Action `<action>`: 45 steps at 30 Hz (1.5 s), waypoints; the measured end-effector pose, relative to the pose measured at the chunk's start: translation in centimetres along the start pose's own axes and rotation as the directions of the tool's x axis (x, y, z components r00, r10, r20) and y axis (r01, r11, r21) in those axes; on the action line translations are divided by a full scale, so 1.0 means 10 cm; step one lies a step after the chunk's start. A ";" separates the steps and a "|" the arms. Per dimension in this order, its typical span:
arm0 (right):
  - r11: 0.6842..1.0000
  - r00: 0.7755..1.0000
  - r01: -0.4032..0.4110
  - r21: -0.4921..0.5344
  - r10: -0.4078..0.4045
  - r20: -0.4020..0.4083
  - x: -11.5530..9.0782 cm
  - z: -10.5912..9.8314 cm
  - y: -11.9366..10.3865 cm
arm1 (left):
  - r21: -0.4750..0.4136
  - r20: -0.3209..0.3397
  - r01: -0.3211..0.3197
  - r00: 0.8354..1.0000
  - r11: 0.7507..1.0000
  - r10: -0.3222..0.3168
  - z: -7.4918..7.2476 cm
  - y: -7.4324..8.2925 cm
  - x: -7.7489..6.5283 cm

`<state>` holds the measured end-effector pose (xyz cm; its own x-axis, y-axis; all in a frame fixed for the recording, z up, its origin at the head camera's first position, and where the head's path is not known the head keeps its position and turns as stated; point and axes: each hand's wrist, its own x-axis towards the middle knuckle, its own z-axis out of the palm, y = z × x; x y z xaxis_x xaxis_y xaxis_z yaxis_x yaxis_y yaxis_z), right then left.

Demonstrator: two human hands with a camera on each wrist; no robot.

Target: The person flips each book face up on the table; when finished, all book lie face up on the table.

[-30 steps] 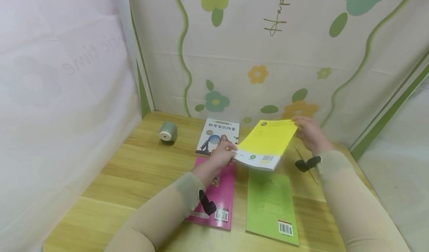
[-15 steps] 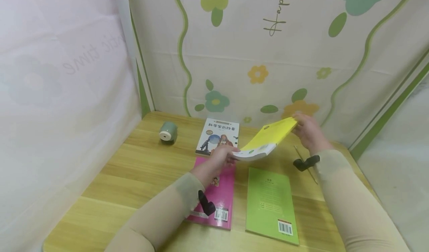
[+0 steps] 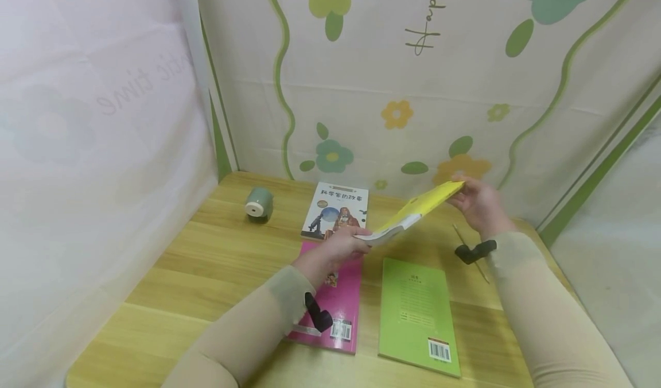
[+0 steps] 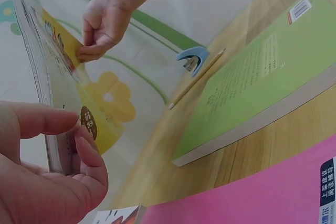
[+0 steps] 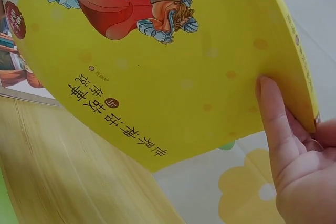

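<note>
Yellow paperback (image 5: 194,87), not yet down
I saw left hand (image 3: 343,245) and right hand (image 3: 480,207) pinch it; pink book (image 3: 342,297), green book (image 3: 419,317) lay flat.

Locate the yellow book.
In the head view, the yellow book is right of centre, held aloft between the left hand and right hand, beyond the green book.

A yellow book (image 3: 422,204) is held tilted above the surface (image 3: 191,273) by the left hand (image 3: 342,246) and the right hand (image 3: 479,205); a pink book (image 3: 347,299) is partly covered by the left forearm (image 3: 242,325); a green book (image 3: 419,319) is laid beside it, a white illustrated book (image 3: 338,207) beyond; a green device (image 3: 260,200) is set farther left.
</note>
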<state>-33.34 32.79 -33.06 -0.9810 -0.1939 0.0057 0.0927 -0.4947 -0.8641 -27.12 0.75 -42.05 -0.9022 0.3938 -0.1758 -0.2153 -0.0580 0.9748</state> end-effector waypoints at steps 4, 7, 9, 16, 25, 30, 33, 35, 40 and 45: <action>0.994 1.000 0.027 -0.108 -0.026 0.011 -0.02 0.00 0.02 | -0.009 0.001 0.011 1.000 1.000 -0.011 0.01 0.01 -0.02; 0.977 0.999 0.044 -0.208 -0.045 -0.001 -0.01 0.01 0.04 | -0.019 -0.006 0.017 1.000 1.000 -0.018 0.01 0.02 -0.03; 0.970 0.999 0.046 -0.241 -0.047 0.000 -0.01 0.01 0.05 | -0.021 -0.011 0.018 1.000 1.000 -0.019 0.02 0.02 -0.04; 0.947 0.999 0.052 -0.316 -0.051 0.012 0.03 -0.06 0.07 | -0.022 -0.008 0.008 1.000 1.000 -0.008 0.03 0.00 -0.05; 0.851 0.992 0.041 -0.523 -0.099 -0.084 0.05 -0.10 0.11 | -0.037 -0.025 0.011 1.000 0.999 -0.011 0.06 -0.03 -0.06; 0.875 0.990 0.081 -0.477 -0.127 -0.067 -0.01 0.01 0.12 | -0.032 -0.022 0.005 1.000 0.999 -0.005 0.07 -0.06 -0.05; 0.889 0.984 0.115 -0.443 -0.163 -0.073 -0.03 0.06 0.11 | -0.030 -0.004 -0.014 1.000 0.999 0.014 0.07 -0.07 -0.05; 0.899 0.979 0.140 -0.415 -0.187 -0.075 -0.03 0.07 0.11 | -0.033 0.002 -0.029 1.000 0.999 0.029 0.07 -0.08 -0.05; 0.922 0.973 0.180 -0.342 -0.218 -0.076 0.02 0.02 0.12 | -0.052 -0.007 -0.056 0.998 0.997 0.056 0.08 -0.09 -0.07; 0.933 0.975 0.171 -0.316 -0.206 -0.081 0.04 -0.05 0.12 | -0.034 -0.002 -0.061 0.998 0.998 0.061 0.08 -0.11 -0.09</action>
<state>-33.73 32.50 -34.36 -0.9896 -0.0187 0.1427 -0.1349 -0.2267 -0.9646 -25.79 1.23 -42.87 -0.9146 0.3872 -0.1162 -0.1721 -0.1131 0.9786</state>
